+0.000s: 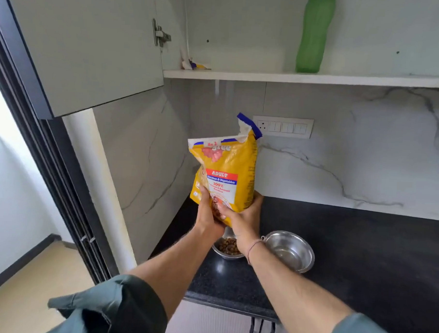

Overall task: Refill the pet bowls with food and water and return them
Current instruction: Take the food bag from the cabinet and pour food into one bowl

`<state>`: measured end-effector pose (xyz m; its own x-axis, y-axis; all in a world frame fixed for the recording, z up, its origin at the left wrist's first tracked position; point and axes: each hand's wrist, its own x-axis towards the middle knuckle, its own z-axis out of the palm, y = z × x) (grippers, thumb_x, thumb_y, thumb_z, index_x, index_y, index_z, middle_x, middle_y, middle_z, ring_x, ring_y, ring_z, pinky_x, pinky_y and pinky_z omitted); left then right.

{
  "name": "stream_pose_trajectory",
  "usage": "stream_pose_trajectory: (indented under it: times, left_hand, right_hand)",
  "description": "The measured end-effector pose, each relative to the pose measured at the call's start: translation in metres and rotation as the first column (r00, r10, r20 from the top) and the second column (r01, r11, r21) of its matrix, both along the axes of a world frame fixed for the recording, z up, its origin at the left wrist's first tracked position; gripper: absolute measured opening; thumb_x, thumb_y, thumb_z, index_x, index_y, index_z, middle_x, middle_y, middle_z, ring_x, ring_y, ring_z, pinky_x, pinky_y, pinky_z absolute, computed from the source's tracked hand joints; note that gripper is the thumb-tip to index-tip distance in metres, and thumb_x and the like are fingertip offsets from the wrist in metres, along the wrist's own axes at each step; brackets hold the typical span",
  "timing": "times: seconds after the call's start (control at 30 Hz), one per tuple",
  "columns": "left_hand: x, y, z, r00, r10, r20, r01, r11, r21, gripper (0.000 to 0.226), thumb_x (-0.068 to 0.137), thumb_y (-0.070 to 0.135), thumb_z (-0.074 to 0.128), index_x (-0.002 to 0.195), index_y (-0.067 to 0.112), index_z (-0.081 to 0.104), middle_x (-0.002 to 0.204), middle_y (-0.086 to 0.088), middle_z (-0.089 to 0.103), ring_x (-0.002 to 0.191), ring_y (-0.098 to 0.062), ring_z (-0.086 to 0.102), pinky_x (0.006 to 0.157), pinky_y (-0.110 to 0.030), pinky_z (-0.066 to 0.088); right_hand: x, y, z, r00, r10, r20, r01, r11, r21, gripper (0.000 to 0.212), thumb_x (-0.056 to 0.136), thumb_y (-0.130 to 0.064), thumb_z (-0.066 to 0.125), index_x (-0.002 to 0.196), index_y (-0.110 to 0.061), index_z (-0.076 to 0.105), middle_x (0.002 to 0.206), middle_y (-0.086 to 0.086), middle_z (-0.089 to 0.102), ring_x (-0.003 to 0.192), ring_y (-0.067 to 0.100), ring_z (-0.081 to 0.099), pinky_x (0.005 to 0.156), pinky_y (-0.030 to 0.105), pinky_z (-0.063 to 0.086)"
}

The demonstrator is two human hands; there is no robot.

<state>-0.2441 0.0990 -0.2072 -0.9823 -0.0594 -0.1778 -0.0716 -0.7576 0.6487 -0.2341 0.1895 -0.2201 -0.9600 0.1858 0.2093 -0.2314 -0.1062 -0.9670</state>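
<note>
A yellow bag of dog food (225, 171) with a torn-open top is held upright above the black counter (360, 248). My left hand (207, 213) grips its lower left side and my right hand (246, 218) cups its lower right corner. Below my wrists a steel bowl (228, 248) holds brown kibble, partly hidden by my right forearm. Touching it on the right stands a second steel bowl (290, 250) with no kibble in it; whether it holds water I cannot tell.
A green bottle (313, 34) stands on the white shelf (305, 78) above, with a torn wrapper scrap (194, 64) at its left end. The open cabinet door (87, 47) hangs at upper left. A switch panel (283, 126) is on the marble wall.
</note>
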Motion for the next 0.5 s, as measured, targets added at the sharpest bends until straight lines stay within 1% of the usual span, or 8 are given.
stream_pose_trajectory:
  times: [0.07, 0.13, 0.2, 0.27, 0.33, 0.4, 0.43, 0.5]
  left_hand:
    - [-0.006, -0.012, -0.017, 0.999, -0.008, 0.052, 0.007, 1.0, 0.024, 0.076, 0.088, 0.076, 0.046, 0.128, 0.015, 0.067, 0.125, -0.015, 0.071, 0.119, -0.037, 0.064, 0.108, -0.056, 0.045]
    - [-0.013, -0.026, -0.03, 0.994, -0.054, 0.091, 0.049, 0.997, 0.053, 0.076, 0.088, 0.076, 0.048, 0.132, 0.016, 0.066, 0.13, -0.016, 0.068, 0.123, -0.039, 0.061, 0.111, -0.059, 0.041]
    - [-0.022, -0.041, -0.041, 0.988, -0.085, 0.127, 0.076, 0.994, 0.073, 0.073, 0.089, 0.074, 0.05, 0.134, 0.018, 0.065, 0.131, -0.017, 0.067, 0.125, -0.041, 0.06, 0.111, -0.061, 0.04]
    - [-0.028, -0.053, -0.046, 0.98, -0.12, 0.162, 0.114, 0.992, 0.045, 0.068, 0.092, 0.07, 0.05, 0.133, 0.019, 0.066, 0.129, -0.016, 0.068, 0.123, -0.039, 0.062, 0.111, -0.06, 0.041]
    - [-0.033, -0.061, -0.048, 0.973, -0.148, 0.175, 0.141, 0.989, 0.051, 0.061, 0.095, 0.066, 0.048, 0.13, 0.02, 0.068, 0.125, -0.015, 0.071, 0.115, -0.037, 0.066, 0.108, -0.057, 0.044]
    - [-0.036, -0.067, -0.05, 0.97, -0.166, 0.177, 0.157, 0.986, 0.062, 0.054, 0.097, 0.06, 0.048, 0.124, 0.02, 0.073, 0.121, -0.014, 0.072, 0.106, -0.035, 0.069, 0.108, -0.055, 0.045]
    - [-0.039, -0.069, -0.05, 0.97, -0.18, 0.161, 0.173, 0.983, 0.061, 0.053, 0.098, 0.058, 0.048, 0.122, 0.019, 0.074, 0.122, -0.014, 0.07, 0.104, -0.035, 0.068, 0.11, -0.056, 0.043]
    - [-0.043, -0.075, -0.05, 0.961, -0.23, 0.151, 0.226, 0.973, 0.046, 0.055, 0.098, 0.055, 0.049, 0.133, 0.017, 0.067, 0.13, -0.018, 0.063, 0.107, -0.038, 0.064, 0.112, -0.06, 0.038]
  right_hand:
    - [0.002, -0.005, -0.014, 0.999, 0.03, 0.025, -0.032, 0.998, 0.059, 0.087, 0.056, -0.026, 0.098, 0.121, -0.029, 0.04, 0.121, 0.004, 0.063, 0.104, 0.013, 0.068, 0.085, 0.039, 0.062]
    - [0.006, -0.007, -0.023, 0.995, 0.086, 0.05, -0.091, 0.991, 0.101, 0.086, 0.061, -0.014, 0.098, 0.123, -0.022, 0.039, 0.121, 0.005, 0.06, 0.103, 0.011, 0.066, 0.079, 0.022, 0.058]
    - [0.007, -0.006, -0.027, 0.984, 0.154, 0.086, -0.162, 0.983, 0.085, 0.084, 0.065, -0.019, 0.097, 0.124, -0.019, 0.038, 0.123, 0.007, 0.059, 0.103, 0.009, 0.065, 0.079, 0.017, 0.056]
    - [0.005, -0.003, -0.028, 0.963, 0.226, 0.149, -0.223, 0.974, -0.031, 0.086, 0.06, -0.051, 0.093, 0.123, -0.022, 0.042, 0.125, 0.008, 0.062, 0.103, 0.012, 0.067, 0.087, 0.031, 0.06]
    - [0.0, 0.002, -0.025, 0.937, 0.257, 0.236, -0.216, 0.959, -0.184, 0.082, 0.066, -0.076, 0.076, 0.122, -0.023, 0.049, 0.12, 0.005, 0.066, 0.102, 0.016, 0.069, 0.09, 0.049, 0.06]
    - [-0.015, 0.01, -0.027, 0.915, 0.267, 0.301, -0.167, 0.933, -0.32, 0.072, 0.079, -0.074, 0.061, 0.126, -0.02, 0.055, 0.123, 0.006, 0.065, 0.109, 0.026, 0.068, 0.087, 0.057, 0.06]
    - [-0.022, 0.012, -0.025, 0.903, 0.29, 0.317, -0.161, 0.912, -0.377, 0.066, 0.082, -0.067, 0.064, 0.128, -0.02, 0.057, 0.129, 0.009, 0.064, 0.113, 0.031, 0.066, 0.086, 0.06, 0.059]
    - [-0.041, 0.016, -0.022, 0.873, 0.371, 0.318, -0.207, 0.87, -0.447, 0.058, 0.081, -0.045, 0.075, 0.132, -0.024, 0.057, 0.134, 0.016, 0.064, 0.112, 0.037, 0.066, 0.088, 0.065, 0.055]
